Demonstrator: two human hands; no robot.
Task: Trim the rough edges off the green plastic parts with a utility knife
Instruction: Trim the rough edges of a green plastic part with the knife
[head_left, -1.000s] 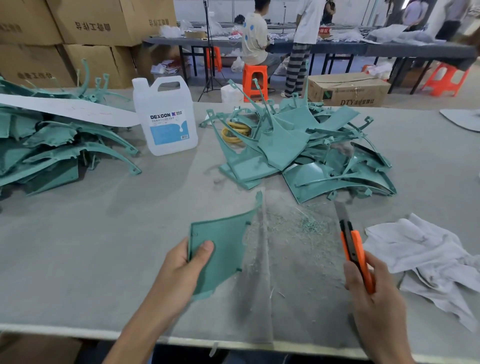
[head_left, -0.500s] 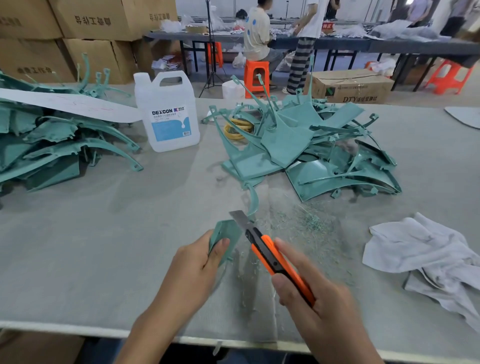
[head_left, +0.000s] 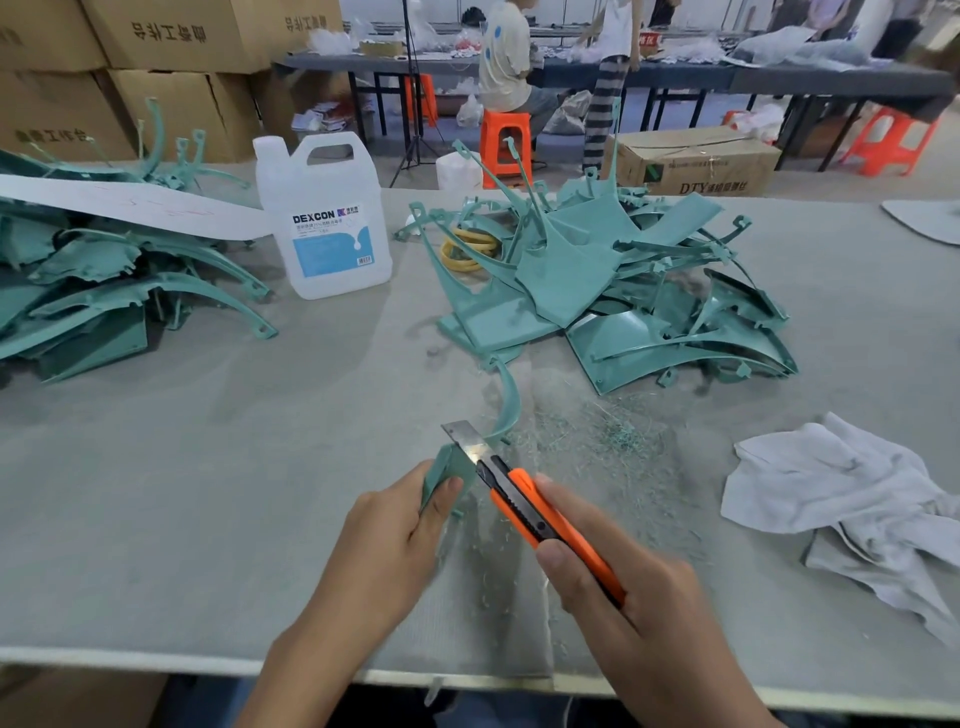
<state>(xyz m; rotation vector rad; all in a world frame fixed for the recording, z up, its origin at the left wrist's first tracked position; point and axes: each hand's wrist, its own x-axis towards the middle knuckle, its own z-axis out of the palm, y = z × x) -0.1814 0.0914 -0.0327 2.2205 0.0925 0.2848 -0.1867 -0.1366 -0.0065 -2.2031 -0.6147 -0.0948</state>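
Observation:
My left hand (head_left: 387, 545) grips a green plastic part (head_left: 451, 463) edge-on above the table, its curved arm (head_left: 508, 402) arching up and away. My right hand (head_left: 631, 597) holds an orange utility knife (head_left: 540, 517), thumb on the handle. The extended blade (head_left: 465, 439) lies against the part's top edge just beyond my left thumb. A heap of green parts (head_left: 597, 291) lies behind, in the middle of the table. Another stack of green parts (head_left: 104, 291) sits at the far left.
Green shavings (head_left: 597, 436) litter the grey table (head_left: 208, 467) ahead of my hands. A white DEXCON jug (head_left: 324, 218) stands behind left, a crumpled white cloth (head_left: 852, 499) lies at right. Cardboard boxes (head_left: 156, 62) and seated or standing people are beyond the table.
My right hand swung the knife in from the right and set the blade on the part. My left hand turned the part from flat-facing to edge-on.

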